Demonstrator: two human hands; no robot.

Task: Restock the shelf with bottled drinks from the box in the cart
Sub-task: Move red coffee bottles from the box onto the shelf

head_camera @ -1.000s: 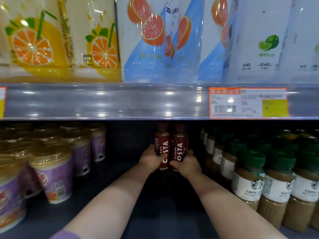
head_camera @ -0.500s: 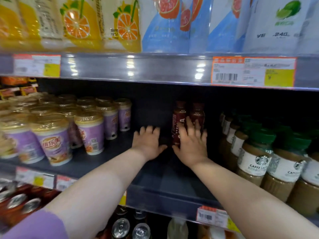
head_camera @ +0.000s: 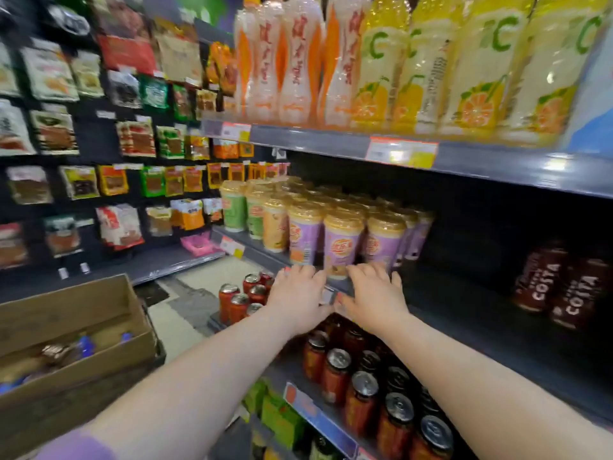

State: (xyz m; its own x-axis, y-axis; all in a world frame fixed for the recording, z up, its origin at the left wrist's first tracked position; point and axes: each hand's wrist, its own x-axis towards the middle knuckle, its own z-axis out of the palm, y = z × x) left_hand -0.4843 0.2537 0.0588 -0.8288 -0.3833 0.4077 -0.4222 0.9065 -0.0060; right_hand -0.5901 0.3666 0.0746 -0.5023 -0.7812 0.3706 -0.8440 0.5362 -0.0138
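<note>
- While both arms reach forward over the shelf edge, the left hand [head_camera: 300, 293] and the right hand [head_camera: 373, 295] sit side by side, palms down, fingers spread and holding nothing.
- Both hands hover at the front lip of the middle shelf [head_camera: 464, 313], just in front of the purple-labelled cups [head_camera: 341, 247]; whether they touch the lip cannot be told through the blur.
- Two brown Costa bottles [head_camera: 560, 287] stand upright together on that shelf, well to the right of the hands, with bare shelf between.
- Below the hands, red cans [head_camera: 335, 370] with silver tops fill the lower shelf.
- Above, tall orange and yellow juice bottles [head_camera: 381, 61] line the top shelf, price tags [head_camera: 401, 154] on its edge.
- At lower left an open cardboard box [head_camera: 76, 333] holds more bottles, too blurred to identify.
- Hanging snack packets [head_camera: 99, 127] cover the far left wall.
</note>
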